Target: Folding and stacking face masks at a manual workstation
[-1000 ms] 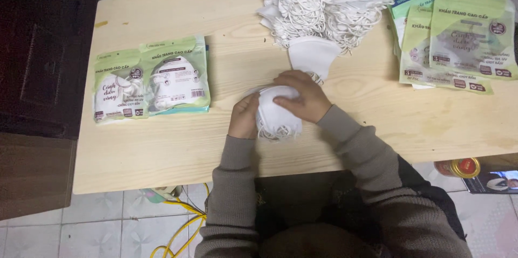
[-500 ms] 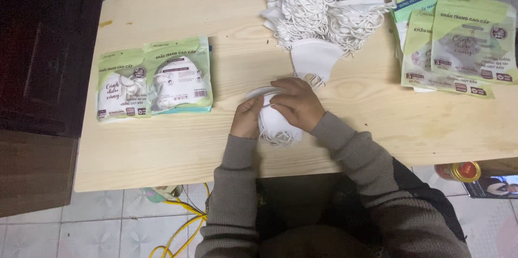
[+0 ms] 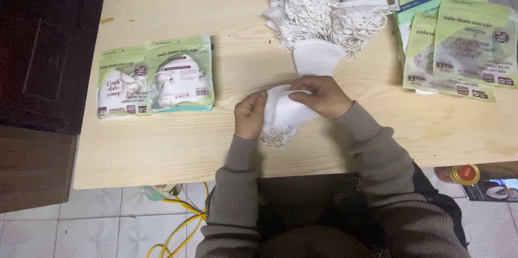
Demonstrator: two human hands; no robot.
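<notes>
Both hands, left (image 3: 250, 114) and right (image 3: 322, 96), grip a small stack of folded white fabric masks (image 3: 283, 113) on the pale wooden bench (image 3: 162, 139); a heap of loose white masks (image 3: 329, 9) runs off the top edge, and green printed packets (image 3: 155, 75) lie to the left.

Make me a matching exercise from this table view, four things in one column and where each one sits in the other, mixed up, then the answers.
Things:
1. stack of white masks
2. pile of loose white masks
3. two filled green packets
4. stack of green packets

Places:
A. on the table's left part
B. at the far edge, middle
C. between the left hand and right hand
D. at the right edge

Pairs: 1-C, 2-B, 3-A, 4-D
</notes>
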